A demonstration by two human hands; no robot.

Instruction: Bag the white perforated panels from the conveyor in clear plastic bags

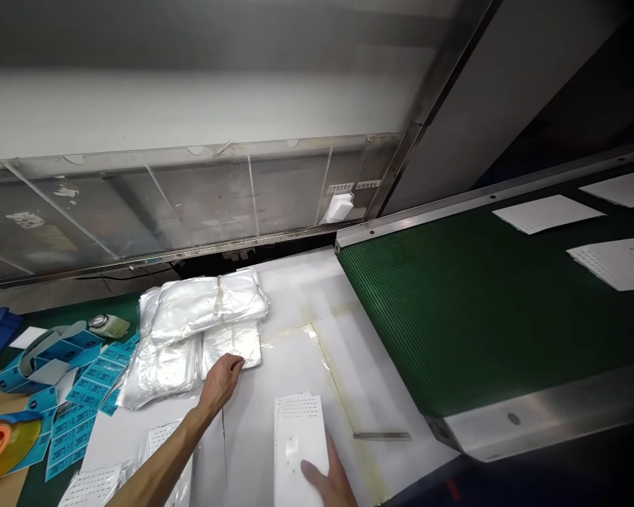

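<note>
White bench (296, 366) w/ green conveyor (454, 317), clear guard (190, 204) behind.

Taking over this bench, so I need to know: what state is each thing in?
Plastic bags, stacked, banded
White sheet, lying flat
Left hand, open, touching the plastic bags
Right hand, open, on the white sheet
Green conveyor, loose sheets lying on it
Tape roll, on its side
Blue labels, spread out

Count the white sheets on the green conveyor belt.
3 sheets: the far one, the middle one, and the near one at the right edge; more may lie out of frame.
</note>
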